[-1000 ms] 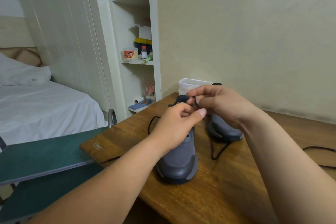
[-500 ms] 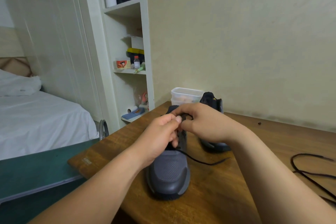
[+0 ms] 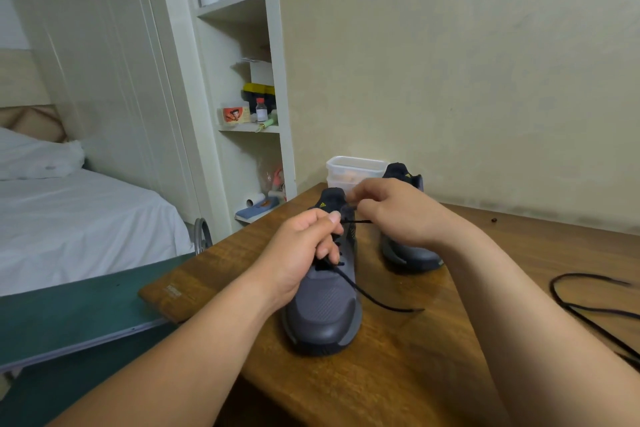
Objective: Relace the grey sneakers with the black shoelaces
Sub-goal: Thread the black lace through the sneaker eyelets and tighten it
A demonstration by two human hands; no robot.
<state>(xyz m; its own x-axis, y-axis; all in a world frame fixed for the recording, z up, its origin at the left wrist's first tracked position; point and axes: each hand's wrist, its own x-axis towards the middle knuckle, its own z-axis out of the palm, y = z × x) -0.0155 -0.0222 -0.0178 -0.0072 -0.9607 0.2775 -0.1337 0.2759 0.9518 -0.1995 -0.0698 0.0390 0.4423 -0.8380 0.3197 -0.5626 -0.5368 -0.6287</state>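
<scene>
Head view: at frame centre, on the brown wooden worktop [image 3: 398, 374], the grey mesh sneaker [image 3: 325, 315] is stood, toe towards the lower edge. The thin black shoelace [image 3: 358, 221] is pinched by fingers of left hand [image 3: 304, 253] and right hand [image 3: 398, 211], stretched across the shoe's long axis.

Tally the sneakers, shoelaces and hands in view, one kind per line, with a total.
Grey sneakers: 2, near sneaker and far sneaker
Black shoelaces: 2, threaded lace and loose lace
Hands: 2, left hand and right hand
Total: 6
</scene>
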